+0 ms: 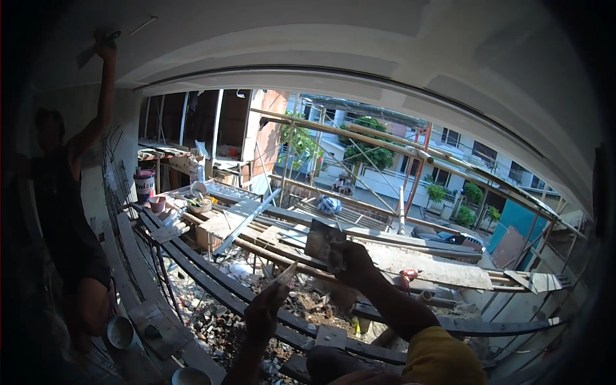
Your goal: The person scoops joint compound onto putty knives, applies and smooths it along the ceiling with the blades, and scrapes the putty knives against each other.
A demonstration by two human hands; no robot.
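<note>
My right hand (350, 262) is raised in front of me, its fingers closed on a putty knife with a broad, flat, dark blade (317, 240). Lower and to the left, my left hand (262, 316) is closed round a thin, pale, flat tool (283, 277) seen nearly edge-on, its tip pointing up and to the right. Its exact kind is unclear. The two tools are close together but look apart. Below my hands lie dark planks and rubble, well beneath them.
A co-worker (67, 179) at the left reaches a broad blade up to the ceiling (256, 38). Scaffold planks (423, 266) and bamboo poles cross ahead, carrying a red power tool (409, 276), buckets (144, 185) and bowls. Rubble (221, 321) shows through gaps. Bowls (120, 332) stand lower left.
</note>
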